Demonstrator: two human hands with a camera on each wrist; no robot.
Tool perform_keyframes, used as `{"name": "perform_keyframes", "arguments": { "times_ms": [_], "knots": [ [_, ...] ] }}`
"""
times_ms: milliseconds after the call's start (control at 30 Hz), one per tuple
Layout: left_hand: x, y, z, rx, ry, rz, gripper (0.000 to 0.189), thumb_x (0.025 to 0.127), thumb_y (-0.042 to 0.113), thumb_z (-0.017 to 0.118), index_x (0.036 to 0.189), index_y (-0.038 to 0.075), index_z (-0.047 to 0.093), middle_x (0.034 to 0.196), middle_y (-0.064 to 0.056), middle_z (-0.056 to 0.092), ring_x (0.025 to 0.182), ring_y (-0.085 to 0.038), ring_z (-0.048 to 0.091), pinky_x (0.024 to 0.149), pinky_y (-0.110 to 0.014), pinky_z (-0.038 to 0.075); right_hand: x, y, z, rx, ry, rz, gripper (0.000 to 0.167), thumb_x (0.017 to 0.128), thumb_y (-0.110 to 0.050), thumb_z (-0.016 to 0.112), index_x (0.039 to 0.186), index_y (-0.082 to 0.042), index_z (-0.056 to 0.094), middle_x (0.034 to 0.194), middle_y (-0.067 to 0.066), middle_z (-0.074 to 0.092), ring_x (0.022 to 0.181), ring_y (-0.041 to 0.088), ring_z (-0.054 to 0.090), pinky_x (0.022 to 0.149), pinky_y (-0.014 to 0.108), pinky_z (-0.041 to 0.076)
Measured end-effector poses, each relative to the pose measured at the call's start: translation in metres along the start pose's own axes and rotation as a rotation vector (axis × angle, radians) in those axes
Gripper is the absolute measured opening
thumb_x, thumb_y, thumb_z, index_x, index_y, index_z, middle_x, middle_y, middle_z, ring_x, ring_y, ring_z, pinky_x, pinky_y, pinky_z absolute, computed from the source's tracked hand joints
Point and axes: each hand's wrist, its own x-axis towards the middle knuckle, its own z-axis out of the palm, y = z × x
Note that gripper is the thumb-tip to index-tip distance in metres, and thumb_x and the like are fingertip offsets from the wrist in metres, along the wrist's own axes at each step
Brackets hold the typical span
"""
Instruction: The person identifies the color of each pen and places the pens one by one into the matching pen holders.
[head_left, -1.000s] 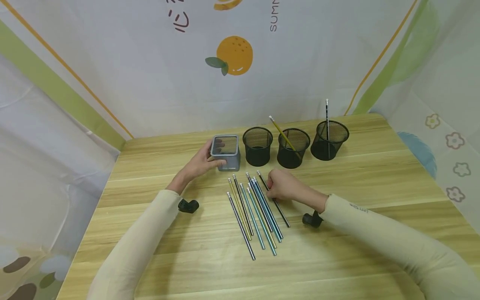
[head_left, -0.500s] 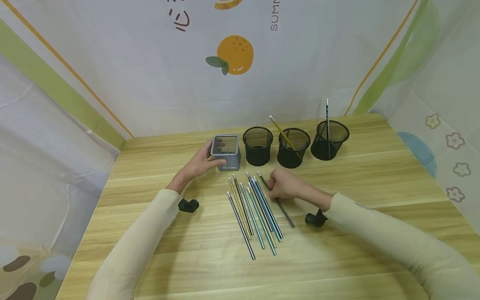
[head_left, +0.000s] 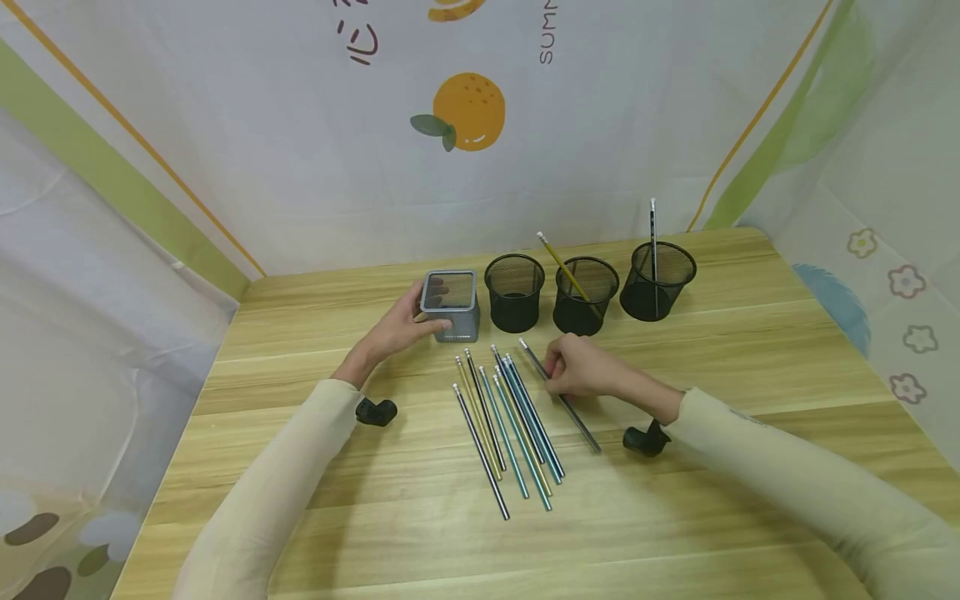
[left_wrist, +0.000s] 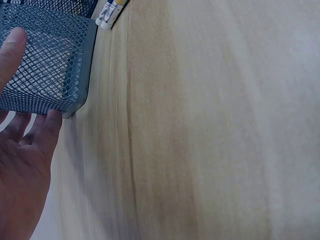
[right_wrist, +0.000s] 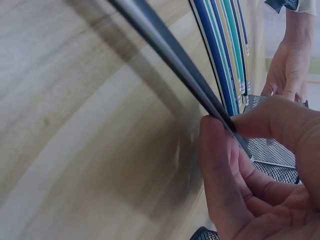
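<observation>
My right hand point(head_left: 588, 368) pinches a dark, shiny pencil point(head_left: 582, 427) between thumb and fingers, its white eraser end pointing away from me. In the right wrist view, the pencil point(right_wrist: 167, 52) slants over the wood with its shadow beneath it. To its left lies a loose row of several pencils point(head_left: 534, 417) in blue, teal, gold and black, erasers all toward the back. My left hand point(head_left: 393, 333) holds a grey square mesh pen holder point(head_left: 459, 327), thumb on the front and fingers behind. The left wrist view shows its mesh wall point(left_wrist: 47, 65) between thumb and fingers.
Three round black mesh cups stand right of the grey holder. The nearest cup point(head_left: 514, 313) has no pencil, the middle cup point(head_left: 576, 322) holds a yellow pencil point(head_left: 561, 263), and the far right cup point(head_left: 642, 305) a black one point(head_left: 653, 220). A printed curtain point(head_left: 315, 183) hangs behind the table.
My right hand has shifted a little to the right with the dark pencil, drawing it away from the row. My left hand and the grey holder have stayed put.
</observation>
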Motion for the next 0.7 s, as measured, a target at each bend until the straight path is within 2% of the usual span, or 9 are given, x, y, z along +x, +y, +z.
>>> {"name": "perform_keyframes", "arguments": {
  "times_ms": [133,500,700],
  "knots": [
    [0.0,0.0,0.0,0.006,0.001,0.002,0.076,0.096,-0.002,0.069,0.157,0.0,0.025,0.153,-0.021,0.038,0.144,-0.037,0.033,0.117,-0.053,0.027,-0.003,0.001,-0.003,0.003,0.01,-0.036,0.008,0.079,0.003,0.071,0.083,-0.001,0.065,0.069,0.002,0.063,0.054,0.013,0.058,0.053,0.028,0.052],
    [0.0,-0.001,-0.001,0.009,0.0,0.006,0.075,0.096,-0.002,0.069,0.157,0.0,0.027,0.154,-0.023,0.037,0.144,-0.039,0.032,0.117,-0.055,0.025,-0.011,0.002,-0.015,0.034,0.047,-0.069,0.012,0.077,0.006,0.067,0.085,-0.002,0.064,0.072,0.002,0.061,0.06,0.014,0.055,0.053,0.028,0.049],
    [0.0,0.0,0.0,0.004,-0.001,0.005,0.075,0.096,-0.002,0.069,0.157,0.001,0.026,0.154,-0.022,0.037,0.145,-0.038,0.032,0.117,-0.055,0.025,-0.015,0.004,-0.021,0.111,0.039,-0.059,0.012,0.08,0.007,0.063,0.092,0.003,0.064,0.076,0.006,0.06,0.057,0.015,0.055,0.05,0.029,0.053]
  ]
}}
